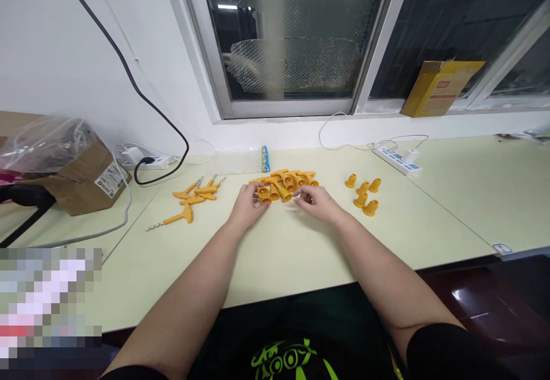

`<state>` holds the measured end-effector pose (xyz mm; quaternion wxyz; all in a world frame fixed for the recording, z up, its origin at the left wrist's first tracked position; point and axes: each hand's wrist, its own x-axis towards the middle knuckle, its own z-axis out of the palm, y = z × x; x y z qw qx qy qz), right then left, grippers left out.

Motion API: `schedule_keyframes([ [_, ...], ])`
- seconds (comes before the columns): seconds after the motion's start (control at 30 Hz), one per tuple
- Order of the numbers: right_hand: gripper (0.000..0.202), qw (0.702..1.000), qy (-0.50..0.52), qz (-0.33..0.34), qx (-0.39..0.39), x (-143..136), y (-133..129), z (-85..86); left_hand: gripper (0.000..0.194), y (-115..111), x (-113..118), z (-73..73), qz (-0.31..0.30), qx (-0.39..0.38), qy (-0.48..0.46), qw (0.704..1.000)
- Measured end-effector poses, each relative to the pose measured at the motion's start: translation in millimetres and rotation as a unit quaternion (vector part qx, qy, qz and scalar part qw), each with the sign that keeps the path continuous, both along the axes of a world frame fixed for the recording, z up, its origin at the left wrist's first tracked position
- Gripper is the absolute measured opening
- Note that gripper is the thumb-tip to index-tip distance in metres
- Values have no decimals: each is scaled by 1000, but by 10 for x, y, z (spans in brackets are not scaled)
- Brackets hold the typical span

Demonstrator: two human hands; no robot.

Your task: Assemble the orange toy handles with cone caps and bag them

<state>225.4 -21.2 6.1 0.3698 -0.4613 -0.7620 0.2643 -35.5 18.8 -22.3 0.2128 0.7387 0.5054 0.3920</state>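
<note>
A pile of orange corkscrews with bell-shaped sleeves (286, 184) lies mid-table, most sleeve mouths facing me. My left hand (248, 207) is at the pile's left end, thumb and fingers closed around an orange corkscrew's sleeve (266, 201); some fingers are hidden. At the right front of the pile is my right hand (318, 202), its fingers bent, thumb and forefinger apart, close to another sleeve (286, 197). To the left lie several orange T-handles with bare metal spirals (185, 215). Several loose orange sleeves (361, 199) stand or lean on the right.
A clear plastic bag with a blue header (265, 159) lies behind the pile. Power strips (397, 160) with cables stand along the wall. At the left is an open cardboard box (94, 173) with plastic wrapping. A yellow carton (442, 89) leans on the windowsill.
</note>
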Motion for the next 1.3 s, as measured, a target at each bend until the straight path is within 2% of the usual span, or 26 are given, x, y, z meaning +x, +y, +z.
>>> schedule_keyframes([
  [0.07, 17, 999, 3, -31, 19, 96, 14, 45, 48, 11, -13, -16, -6, -3, 3, 1000],
  [0.13, 18, 995, -2, -91, 38, 248, 32, 109, 49, 9, -18, -16, -11, -7, 7, 1000],
  [0.23, 18, 965, -26, -256, 43, 579, 41, 224, 58, -14, -40, 44, -2, -4, 19, 1000],
  [0.3, 21, 932, -63, -356, 6, 831, 22, 288, 62, -28, -110, 135, 20, 11, 37, 999],
  [0.4, 26, 901, -151, -401, -70, 1162, -40, 321, 54, -36, -372, 312, 68, 29, 101, 992],
  [0.47, 31, 885, -225, -398, -91, 1309, -94, 292, 44, -54, -651, 417, 119, 1, 175, 977],
  [0.53, 34, 873, -291, -380, -91, 1395, -153, 231, 40, -112, -971, 486, 179, -37, 251, 950],
  [0.63, 33, 862, -351, -358, -78, 1447, -237, 117, 35, -284, -1406, 520, 255, -27, 279, 926],
  [0.77, 31, 863, -370, -341, -54, 1449, -305, 3, 12, -507, -1751, 499, 273, -49, 270, 922],
  [0.83, 29, 870, -365, -329, -35, 1429, -313, -17, 11, -541, -1844, 489, 263, -81, 290, 917],
  [0.9, 27, 892, -334, -305, -4, 1392, -307, -13, 13, -523, -1903, 494, 250, -116, 320, 906],
  [1.0, 23, 944, -229, -231, 55, 1287, -289, 21, 11, -473, -1901, 562, 215, -177, 363, 889],
  [1.03, 22, 959, -190, -201, 66, 1234, -284, 40, 12, -467, -1862, 604, 197, -181, 367, 891],
  [1.1, 22, 979, -127, -142, 68, 1096, -276, 94, 18, -478, -1711, 714, 159, -147, 343, 914],
  [1.2, 32, 993, -67, -81, 50, 829, -263, 234, 25, -509, -1329, 905, 76, -67, 228, 968],
  [1.3, 35, 997, -27, -60, 44, 551, -223, 407, 36, -467, -864, 1033, -28, -68, 62, 995],
])
